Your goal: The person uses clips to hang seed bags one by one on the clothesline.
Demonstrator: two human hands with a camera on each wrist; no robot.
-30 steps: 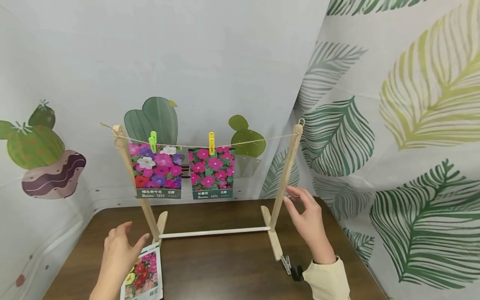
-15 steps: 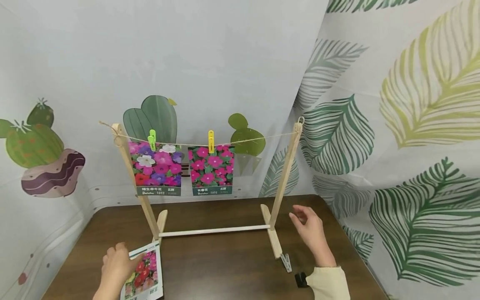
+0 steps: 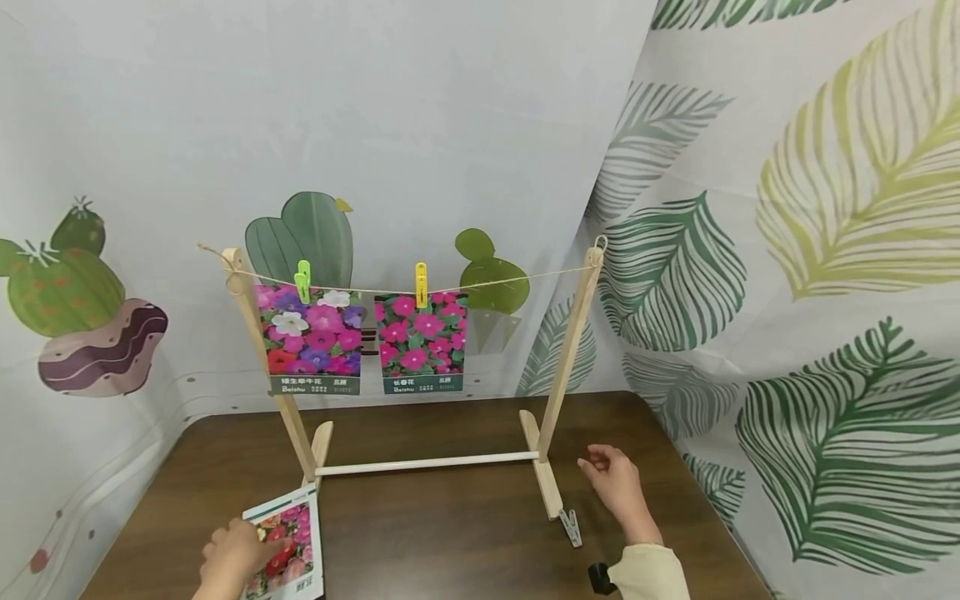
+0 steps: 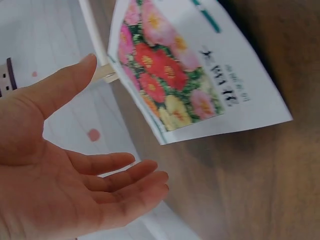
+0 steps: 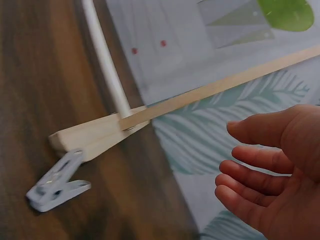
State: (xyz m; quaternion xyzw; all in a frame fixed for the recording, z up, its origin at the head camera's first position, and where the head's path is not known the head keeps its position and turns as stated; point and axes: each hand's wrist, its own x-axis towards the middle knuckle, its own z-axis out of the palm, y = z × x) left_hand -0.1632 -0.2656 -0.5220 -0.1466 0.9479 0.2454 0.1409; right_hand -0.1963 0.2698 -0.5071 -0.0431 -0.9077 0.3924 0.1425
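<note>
My left hand [image 3: 234, 557] is at the left side of a flower seed packet [image 3: 303, 533] lying on the table's front left. In the left wrist view, thumb and fingers spread apart beside the packet's edge [image 4: 225, 115], with nothing between them. My right hand [image 3: 617, 490] hovers over the table right of the stand, fingers loosely bent, holding nothing. A grey clothespin [image 5: 55, 185] lies by the foot of the stand, nearest that hand. Two more flower packets hang from a string, one [image 3: 318, 337] under a green clothespin [image 3: 302, 282], the other [image 3: 422, 342] under a yellow clothespin [image 3: 422, 285].
A wooden stand [image 3: 567, 367] with a white crossbar [image 3: 427, 464] spans the brown table [image 3: 435, 542], its string [image 3: 498, 282] tied between two posts. Beside the right sleeve [image 3: 651, 571] is a small black object [image 3: 600, 577]. Printed curtains hang behind.
My left hand has come down from above to the packet's left side. My right hand has dropped from beside the right post toward the table. The hanging packets stay put.
</note>
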